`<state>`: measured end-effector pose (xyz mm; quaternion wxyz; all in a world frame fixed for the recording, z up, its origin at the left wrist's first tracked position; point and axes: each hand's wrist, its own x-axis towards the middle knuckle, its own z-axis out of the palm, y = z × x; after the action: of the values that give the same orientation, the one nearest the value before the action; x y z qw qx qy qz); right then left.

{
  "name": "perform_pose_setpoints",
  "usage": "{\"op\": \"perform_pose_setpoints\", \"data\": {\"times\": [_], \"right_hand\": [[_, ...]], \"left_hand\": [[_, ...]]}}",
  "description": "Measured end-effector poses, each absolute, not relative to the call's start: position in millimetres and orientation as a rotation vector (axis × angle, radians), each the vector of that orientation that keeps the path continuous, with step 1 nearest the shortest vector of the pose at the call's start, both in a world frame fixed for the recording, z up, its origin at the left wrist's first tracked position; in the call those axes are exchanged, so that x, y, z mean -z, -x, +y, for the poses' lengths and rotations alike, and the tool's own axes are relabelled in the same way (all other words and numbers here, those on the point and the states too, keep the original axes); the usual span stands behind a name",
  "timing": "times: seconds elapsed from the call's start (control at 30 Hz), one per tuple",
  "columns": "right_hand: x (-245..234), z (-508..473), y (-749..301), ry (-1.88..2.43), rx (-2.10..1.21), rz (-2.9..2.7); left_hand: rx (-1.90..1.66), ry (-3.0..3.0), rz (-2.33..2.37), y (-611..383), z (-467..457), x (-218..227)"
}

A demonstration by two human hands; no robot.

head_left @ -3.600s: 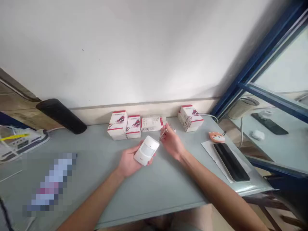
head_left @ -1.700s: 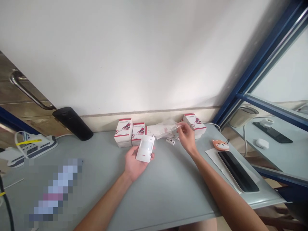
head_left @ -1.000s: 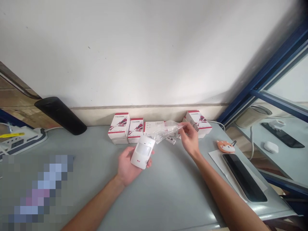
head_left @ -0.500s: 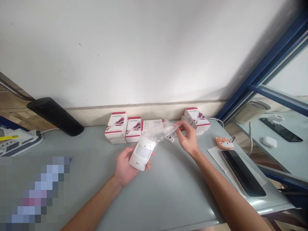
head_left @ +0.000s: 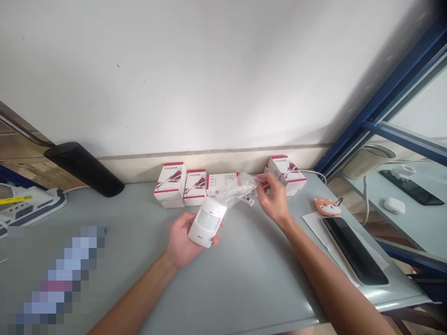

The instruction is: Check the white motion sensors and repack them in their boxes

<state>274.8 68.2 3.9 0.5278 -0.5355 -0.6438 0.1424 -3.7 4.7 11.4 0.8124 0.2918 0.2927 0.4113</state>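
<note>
Both grips clamped: left hand [head_left: 183, 238] around the white sensor [head_left: 206, 222]; right hand [head_left: 276, 201] pinching a clear bag [head_left: 240, 187] just beside it.

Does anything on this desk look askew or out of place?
The box pile on the right sits angled against the straight row of boxes by the wall; a small white part lies loose between them.

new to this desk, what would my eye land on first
The white sensor cradled in the left hand at the middle of the grey table draws the eye first. Just beyond it, the right hand pinches a clear plastic bag that reaches toward the sensor's top. Red-and-white boxes line the wall behind, and a dark phone lies at the right.
</note>
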Motion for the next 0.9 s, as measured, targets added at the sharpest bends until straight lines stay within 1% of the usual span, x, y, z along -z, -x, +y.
{"op": "perform_pose_setpoints", "data": {"times": [0.17, 0.5, 0.9], "right_hand": [[-1.5, 68.9, -274.4, 1.279, -0.336, -1.58], [-5.6, 65.0, -274.9, 1.29, -0.21, -1.648], [-7.0, 58.4, -266.7, 1.176, -0.13, -1.755]], "left_hand": [[-0.817, -0.583, 0.508, 4.5, 3.9, -15.8], [-0.779, -0.584, 0.47, 6.1, 3.0, -19.4], [-0.722, -0.697, 0.427, 10.1, 3.2, -14.5]]}}
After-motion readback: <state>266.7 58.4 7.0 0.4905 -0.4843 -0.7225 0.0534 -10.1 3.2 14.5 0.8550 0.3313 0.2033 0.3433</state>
